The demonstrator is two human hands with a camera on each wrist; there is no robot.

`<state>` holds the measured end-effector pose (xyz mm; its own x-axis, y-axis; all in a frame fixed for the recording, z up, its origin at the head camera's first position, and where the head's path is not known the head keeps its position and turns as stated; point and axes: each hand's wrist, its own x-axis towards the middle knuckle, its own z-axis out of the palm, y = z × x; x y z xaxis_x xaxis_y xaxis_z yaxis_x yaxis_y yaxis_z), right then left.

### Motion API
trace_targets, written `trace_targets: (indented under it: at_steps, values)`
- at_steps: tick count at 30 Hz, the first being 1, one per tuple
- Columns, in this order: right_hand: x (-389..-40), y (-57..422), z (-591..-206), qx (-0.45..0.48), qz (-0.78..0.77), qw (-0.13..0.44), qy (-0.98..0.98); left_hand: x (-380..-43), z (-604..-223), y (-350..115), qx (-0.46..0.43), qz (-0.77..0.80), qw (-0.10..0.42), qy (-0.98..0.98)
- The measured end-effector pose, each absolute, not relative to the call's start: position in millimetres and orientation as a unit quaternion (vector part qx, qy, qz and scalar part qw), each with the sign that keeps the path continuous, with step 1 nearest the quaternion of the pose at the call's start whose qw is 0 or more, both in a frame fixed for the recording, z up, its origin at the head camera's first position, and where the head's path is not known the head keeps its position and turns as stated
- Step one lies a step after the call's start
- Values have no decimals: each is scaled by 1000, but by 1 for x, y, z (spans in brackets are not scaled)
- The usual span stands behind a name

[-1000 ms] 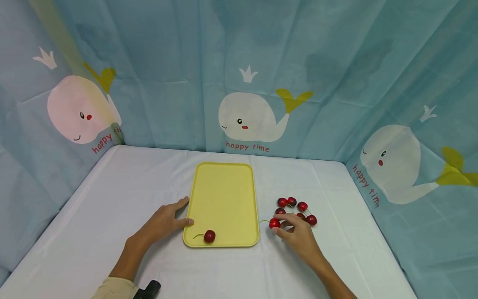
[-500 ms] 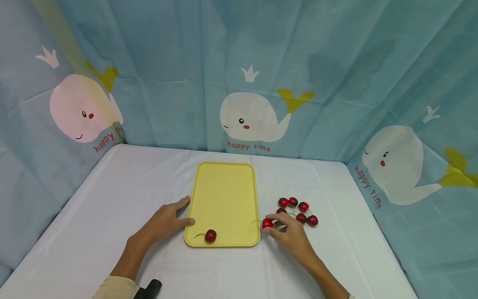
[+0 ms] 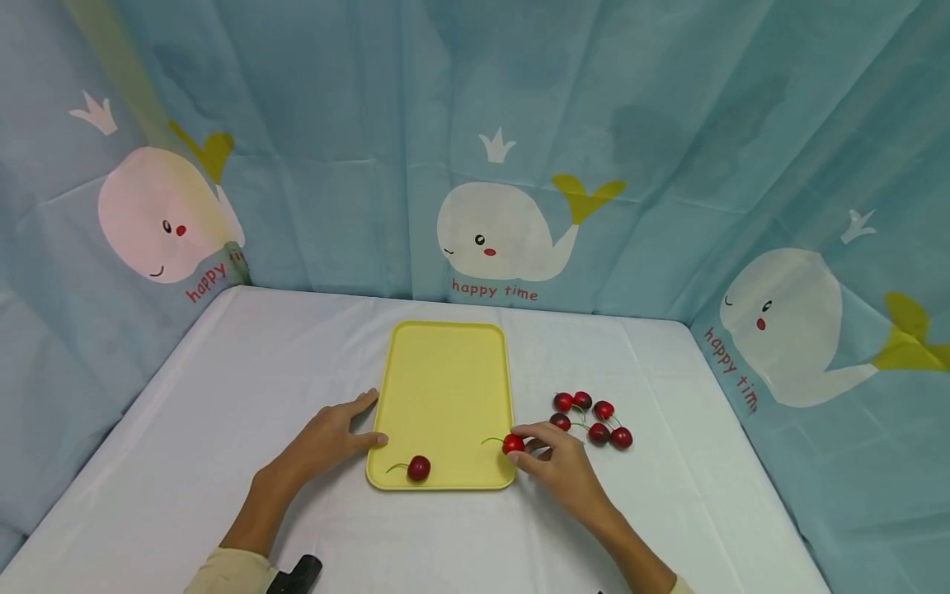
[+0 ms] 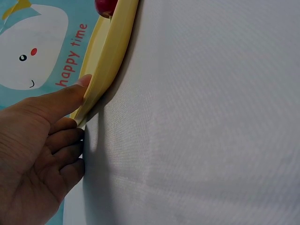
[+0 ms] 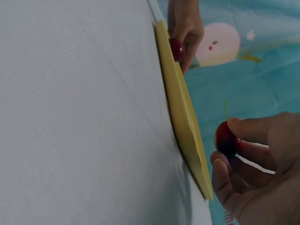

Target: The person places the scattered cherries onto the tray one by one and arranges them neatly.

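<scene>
A: Pale blue fabric sheets (image 3: pixel 334 107) hang around three sides, printed with white whales (image 3: pixel 493 235), little white crowns (image 3: pixel 497 147) and red "happy time" lettering (image 3: pixel 495 290). Between them is a desk (image 3: pixel 445 536) covered in white cloth.

B: What is on it?

A: A flat, yellow, rectangular tray (image 3: pixel 449 388) with rounded corners and a low rim, its long sides running away from the person. A round, glossy, dark-red cherry (image 3: pixel 419 469) rests in it, by the near edge and left of the middle, its thin stem pointing left. On the cloth right of the tray, six loose cherries (image 3: pixel 598 434), bright red to nearly black, lie in a small cluster.

B: And the hands?

A: The left hand (image 3: pixel 337 437) is at the tray's left side. Its grip holds the edge, thumb over the rim, fingers against the outside. A beige sleeve (image 3: pixel 232 573) covers that forearm. The right hand (image 3: pixel 560 466) has its grip pinching a bright-red cherry (image 3: pixel 512 445) between thumb and fingers.

B: Where exactly is that one?

A: Above the tray's right rim, toward the near corner, green stem pointing left. The right wrist view shows a gap between fruit and tray.
</scene>
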<state>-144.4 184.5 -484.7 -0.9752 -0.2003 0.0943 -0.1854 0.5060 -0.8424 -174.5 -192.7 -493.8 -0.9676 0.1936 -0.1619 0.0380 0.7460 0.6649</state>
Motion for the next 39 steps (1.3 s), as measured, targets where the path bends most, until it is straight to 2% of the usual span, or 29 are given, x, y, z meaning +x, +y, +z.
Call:
trace_targets:
  at_steps: [39]
  values:
    - [-147,138,-491,-177,-506,36,843,-174,-493,-191,57,355,112,926]
